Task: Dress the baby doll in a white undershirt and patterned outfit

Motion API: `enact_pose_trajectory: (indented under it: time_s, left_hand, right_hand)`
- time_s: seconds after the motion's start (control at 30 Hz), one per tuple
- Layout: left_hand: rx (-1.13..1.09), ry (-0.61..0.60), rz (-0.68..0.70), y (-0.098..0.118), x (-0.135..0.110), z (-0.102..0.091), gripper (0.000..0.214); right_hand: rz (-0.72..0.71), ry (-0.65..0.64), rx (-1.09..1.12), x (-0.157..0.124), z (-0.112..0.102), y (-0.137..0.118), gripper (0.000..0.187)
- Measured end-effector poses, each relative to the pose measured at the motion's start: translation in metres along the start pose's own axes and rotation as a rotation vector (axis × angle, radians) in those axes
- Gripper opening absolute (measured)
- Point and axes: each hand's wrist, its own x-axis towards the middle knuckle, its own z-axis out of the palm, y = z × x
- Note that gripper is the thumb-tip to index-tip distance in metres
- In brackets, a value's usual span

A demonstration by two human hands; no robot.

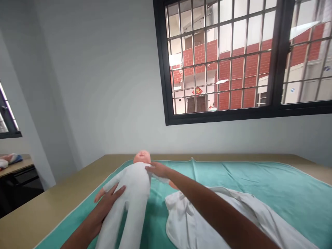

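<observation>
A baby doll (pixel 137 188) in a white one-piece suit lies on its back on a green sheet (pixel 157 221), its head toward the wall. My left hand (pixel 105 205) rests against the doll's hip and upper leg at the left side, fingers apart and fairly straight. On the opposite side, my right hand (pixel 158 169) reaches across and touches the doll's shoulder near the neck, thumb and fingers stretched out. Under my right forearm a crumpled white cloth (pixel 184 221) is spread over the sheet. The doll's feet fall outside the picture.
The sheet covers part of a tan tabletop (pixel 33 221), bare along its left side and back edge. Behind it stand a grey wall (pixel 111 86) and a barred window (pixel 220 58). Another table (pixel 18 167) with a bundle on it is at the far left.
</observation>
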Motion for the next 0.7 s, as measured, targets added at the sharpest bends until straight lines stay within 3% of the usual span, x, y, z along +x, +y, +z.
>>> enact_pose_trajectory:
  time_s: [0.07, 0.13, 0.23, 0.33, 0.4, 0.53, 0.7]
  left_hand:
    - [-0.063, -0.179, -0.026, 0.010, -0.029, 0.035, 0.076]
    - [-0.100, -0.186, -0.014, 0.008, -0.057, 0.077, 0.078]
    - [-0.189, -0.248, 0.047, -0.016, -0.096, 0.147, 0.082]
    - [-0.196, -0.326, 0.046, -0.043, -0.130, 0.212, 0.085]
    - [-0.170, -0.359, 0.018, -0.056, -0.147, 0.245, 0.089]
    - [-0.153, -0.459, -0.016, -0.071, -0.159, 0.281, 0.091]
    - [-0.096, -0.396, 0.009, -0.089, -0.143, 0.292, 0.094]
  right_hand:
    - [-0.018, 0.029, -0.019, -0.042, -0.039, -0.003, 0.075]
    - [-0.028, 0.057, -0.030, -0.095, -0.077, 0.002, 0.071]
    - [-0.043, 0.110, -0.068, -0.187, -0.126, 0.021, 0.061]
    - [-0.001, 0.180, -0.114, -0.270, -0.158, 0.048, 0.055]
    - [0.050, 0.227, -0.165, -0.309, -0.170, 0.066, 0.052]
    - [0.141, 0.294, -0.320, -0.342, -0.177, 0.098, 0.051]
    - [0.168, 0.304, -0.369, -0.331, -0.170, 0.126, 0.050]
